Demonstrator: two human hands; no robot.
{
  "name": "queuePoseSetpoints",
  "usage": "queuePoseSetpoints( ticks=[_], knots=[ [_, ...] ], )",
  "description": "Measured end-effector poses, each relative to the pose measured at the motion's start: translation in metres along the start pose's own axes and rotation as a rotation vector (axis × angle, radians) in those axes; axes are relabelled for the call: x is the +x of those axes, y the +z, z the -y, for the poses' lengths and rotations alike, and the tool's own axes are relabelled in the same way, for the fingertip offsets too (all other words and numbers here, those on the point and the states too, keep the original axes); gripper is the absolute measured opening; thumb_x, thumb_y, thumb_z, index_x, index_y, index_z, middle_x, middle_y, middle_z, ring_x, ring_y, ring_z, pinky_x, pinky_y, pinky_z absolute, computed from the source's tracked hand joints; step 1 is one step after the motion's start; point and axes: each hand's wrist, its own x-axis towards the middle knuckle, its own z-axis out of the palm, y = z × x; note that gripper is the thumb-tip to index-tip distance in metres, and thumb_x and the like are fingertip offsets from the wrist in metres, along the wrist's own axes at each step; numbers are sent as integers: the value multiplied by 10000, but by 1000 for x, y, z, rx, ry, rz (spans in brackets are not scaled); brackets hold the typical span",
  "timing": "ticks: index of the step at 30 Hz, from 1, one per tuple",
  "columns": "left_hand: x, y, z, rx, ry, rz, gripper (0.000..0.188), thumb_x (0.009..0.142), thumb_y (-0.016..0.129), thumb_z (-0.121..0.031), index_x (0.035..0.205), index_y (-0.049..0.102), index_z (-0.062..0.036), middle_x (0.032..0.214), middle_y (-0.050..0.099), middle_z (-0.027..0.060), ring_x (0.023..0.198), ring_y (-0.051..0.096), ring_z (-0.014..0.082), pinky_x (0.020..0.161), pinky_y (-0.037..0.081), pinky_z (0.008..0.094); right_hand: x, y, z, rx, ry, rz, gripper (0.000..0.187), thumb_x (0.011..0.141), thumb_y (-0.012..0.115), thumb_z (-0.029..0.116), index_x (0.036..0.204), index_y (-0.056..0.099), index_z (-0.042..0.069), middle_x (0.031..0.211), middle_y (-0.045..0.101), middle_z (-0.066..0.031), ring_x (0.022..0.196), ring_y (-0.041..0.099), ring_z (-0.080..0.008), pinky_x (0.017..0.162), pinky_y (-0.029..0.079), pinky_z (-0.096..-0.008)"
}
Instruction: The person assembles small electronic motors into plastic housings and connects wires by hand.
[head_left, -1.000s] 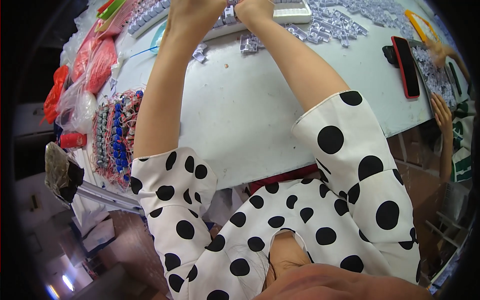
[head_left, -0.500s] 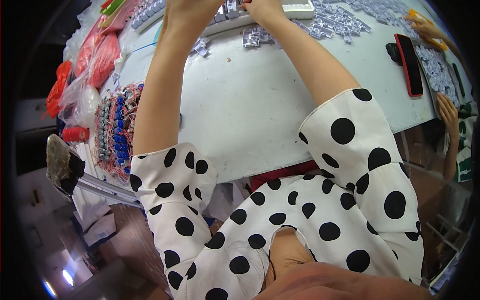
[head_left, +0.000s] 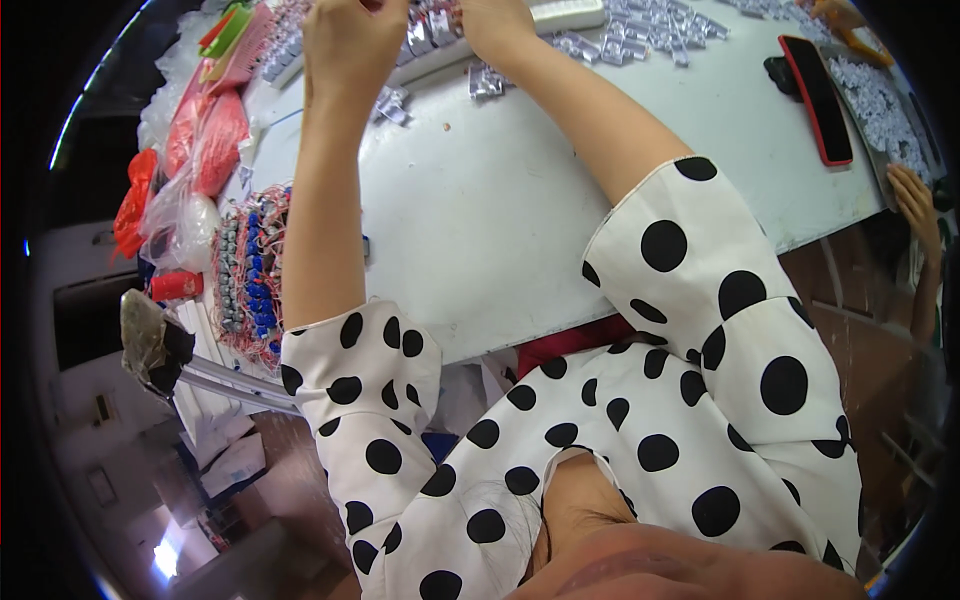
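At the top edge, the left hand [head_left: 355,45] curls, its fingertips partly cut off, and the right hand [head_left: 497,28] reaches across a white tray [head_left: 572,14]; whether either grips anything I cannot tell. A row of clear plastic blocks [head_left: 430,34] sits along the tray between them on the pale counter [head_left: 480,230], loose clear pieces [head_left: 665,28] lying to the right

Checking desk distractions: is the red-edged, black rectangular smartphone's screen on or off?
Looks off: the red-edged black smartphone lies on the white table, its face evenly dark, nothing lit.
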Motion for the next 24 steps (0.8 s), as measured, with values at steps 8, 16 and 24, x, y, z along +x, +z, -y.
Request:
queuePoseSetpoints(
  ticks=[8,16,24],
  knots=[
    [22,13,-8,35,-62,17,325,851,725,-134,1127,704,37,908,708,211,784,692,258,714,537,362,19,1,-67,465,-8,76,297,791,808,165,1071,756,77,975,764,-107,880,731,-240,801,562,-342],
    [60,42,21,33,-95,-12,339,857,710,-164,1138,706,26,857,726,193,782,709,288,731,546,383,12,-45,-78,306,-40,87,240,833,756,122,1056,760,31,951,766,-94,829,728,-172,797,569,-304],
    [58,38,-3,31,-84,-79,367,845,741,-181,1150,695,18,883,727,211,817,706,335,772,546,402,43,-84,-16,644,25,469,149,817,685,10,942,764,-6,809,734,-142,675,700,-209,640,575,-357]
  ],
)
